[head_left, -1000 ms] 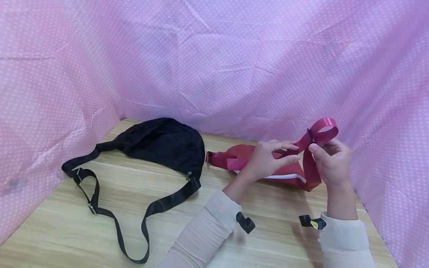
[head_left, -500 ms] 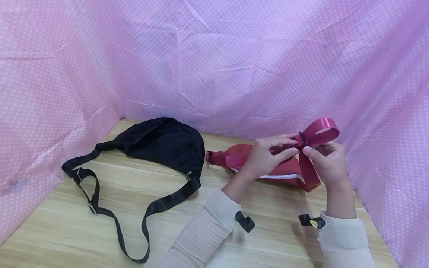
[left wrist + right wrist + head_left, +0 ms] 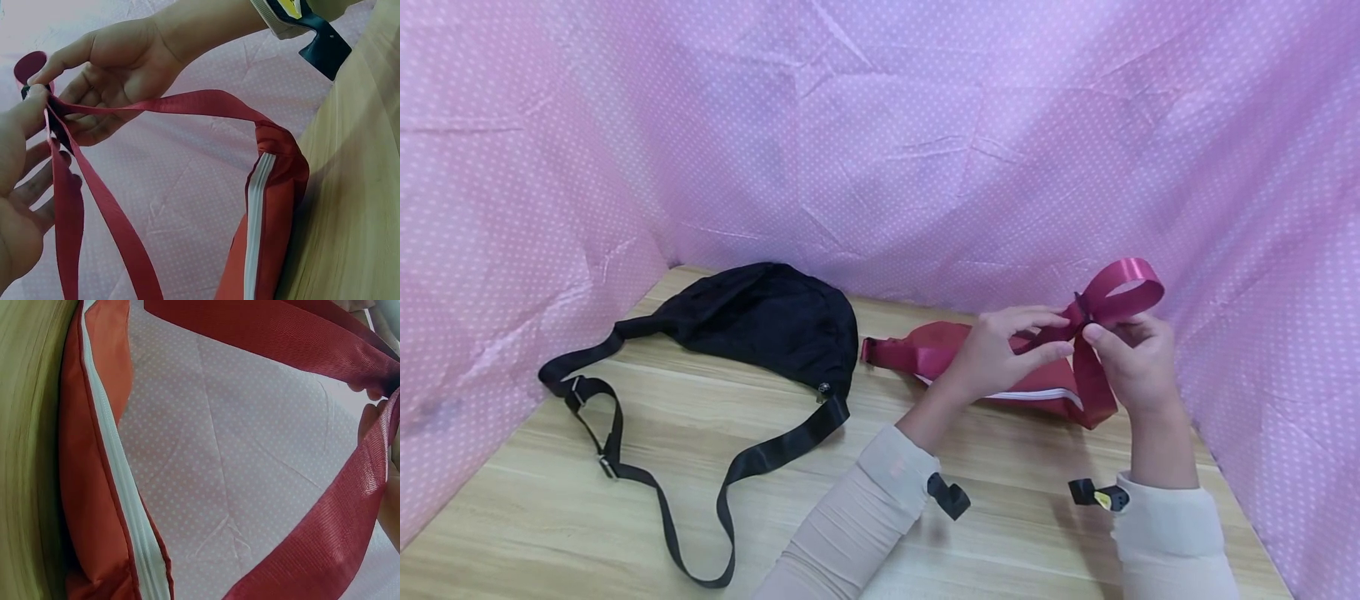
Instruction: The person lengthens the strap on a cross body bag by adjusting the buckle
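Note:
A red waist bag [image 3: 1037, 379] with a white zipper lies on the table to the right, its crimson strap [image 3: 1093, 379] raised in both hands. My left hand [image 3: 992, 354] pinches the strap just left of a dark strap slider [image 3: 1084, 308]. At the slider's lower end, my right hand [image 3: 1138, 362] pinches the strap between thumb and fingers. A strap loop [image 3: 1150, 292] stands up beyond the slider. In the left wrist view, two lengths of strap [image 3: 115, 219] hang below the slider. The right wrist view shows the bag's zipper [image 3: 119, 462] close up; its right hand is mostly cut off.
A black waist bag [image 3: 767, 325] lies on the left of the wooden table [image 3: 850, 500], its black strap [image 3: 662, 508] spread toward the front. A pink dotted cloth [image 3: 880, 167] encloses the back and sides. Black bands [image 3: 951, 497] hang from the sleeves.
The slider and my right hand have shifted left toward my left hand, then slightly back right. The loop beyond the slider is longer. The black bag has stayed put.

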{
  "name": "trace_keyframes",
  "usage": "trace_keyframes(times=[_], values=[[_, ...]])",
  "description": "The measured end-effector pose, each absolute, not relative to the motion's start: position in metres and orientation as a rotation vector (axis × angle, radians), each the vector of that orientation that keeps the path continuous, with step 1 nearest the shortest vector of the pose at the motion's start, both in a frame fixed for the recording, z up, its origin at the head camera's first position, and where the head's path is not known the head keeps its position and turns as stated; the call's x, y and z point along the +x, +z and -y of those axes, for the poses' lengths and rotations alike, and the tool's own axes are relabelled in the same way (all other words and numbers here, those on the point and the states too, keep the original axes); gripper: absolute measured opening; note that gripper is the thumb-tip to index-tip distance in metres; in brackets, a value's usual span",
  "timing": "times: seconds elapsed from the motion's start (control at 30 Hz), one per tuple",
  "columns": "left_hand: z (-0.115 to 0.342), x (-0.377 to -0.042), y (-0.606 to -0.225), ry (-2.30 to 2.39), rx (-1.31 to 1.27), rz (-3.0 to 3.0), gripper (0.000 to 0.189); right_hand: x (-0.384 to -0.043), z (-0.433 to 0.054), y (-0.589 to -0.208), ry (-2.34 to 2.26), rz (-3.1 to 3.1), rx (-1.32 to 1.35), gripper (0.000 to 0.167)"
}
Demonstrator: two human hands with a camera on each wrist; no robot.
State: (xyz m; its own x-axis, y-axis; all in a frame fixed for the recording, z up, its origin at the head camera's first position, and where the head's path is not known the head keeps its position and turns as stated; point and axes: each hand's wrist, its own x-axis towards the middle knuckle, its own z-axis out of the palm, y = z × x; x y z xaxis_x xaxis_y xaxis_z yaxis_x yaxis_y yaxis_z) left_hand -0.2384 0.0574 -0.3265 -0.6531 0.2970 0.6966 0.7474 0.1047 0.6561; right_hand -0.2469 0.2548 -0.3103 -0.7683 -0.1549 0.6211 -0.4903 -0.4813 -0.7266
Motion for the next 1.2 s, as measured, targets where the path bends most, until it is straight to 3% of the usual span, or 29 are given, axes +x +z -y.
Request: trace_keyframes(times=[0.23,0.9,1.2], values=[[-0.053,-0.243,-0.328,-1.425,-1.108,2.074,0.038,-0.25,-0.257,-0.309,2.424,1.298,1.007,0.022],[-0.045,-0.248,-0.328,-1.454,-1.289,2.188,0.042,-0.249,-0.26,-0.306,2.477,1.258,1.018,0.027],[-0.041,-0.25,-0.327,-1.499,-1.242,2.129,0.041,-0.249,-0.261,-0.305,2.453,1.318,1.009,0.025]])
